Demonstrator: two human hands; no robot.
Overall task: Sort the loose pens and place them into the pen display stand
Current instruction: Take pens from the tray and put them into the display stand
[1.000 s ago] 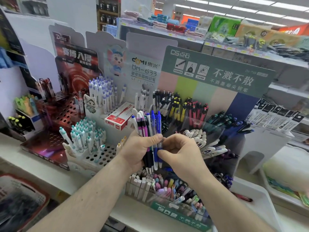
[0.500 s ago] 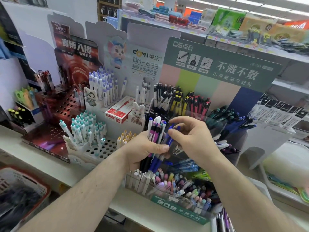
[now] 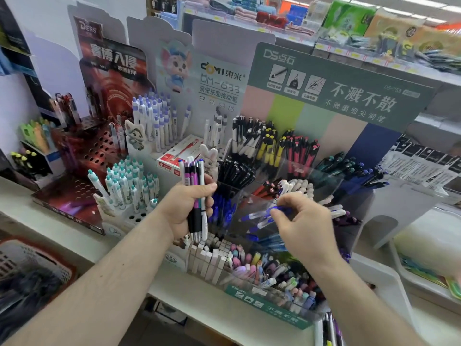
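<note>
My left hand (image 3: 185, 207) grips an upright bundle of loose pens (image 3: 193, 178), purple, black and white ones, in front of the green pen display stand (image 3: 331, 88). My right hand (image 3: 303, 224) pinches two blue pens (image 3: 264, 216), held nearly level, over a clear compartment of the stand where other blue pens (image 3: 222, 211) lie. The stand's tiers hold black, yellow, red, white and dark blue pens in separate sections.
A white stand with teal-capped pens (image 3: 127, 186) sits left of my left hand, a dark red holed stand (image 3: 82, 156) further left. A red and white box (image 3: 174, 158) lies behind the bundle. Pastel pens and white boxes fill the front tray (image 3: 269, 305). A basket (image 3: 27, 273) is at lower left.
My right hand drew the blue pens out of the bundle and moved right and down to the stand's blue section. My left hand rose slightly with the remaining pens.
</note>
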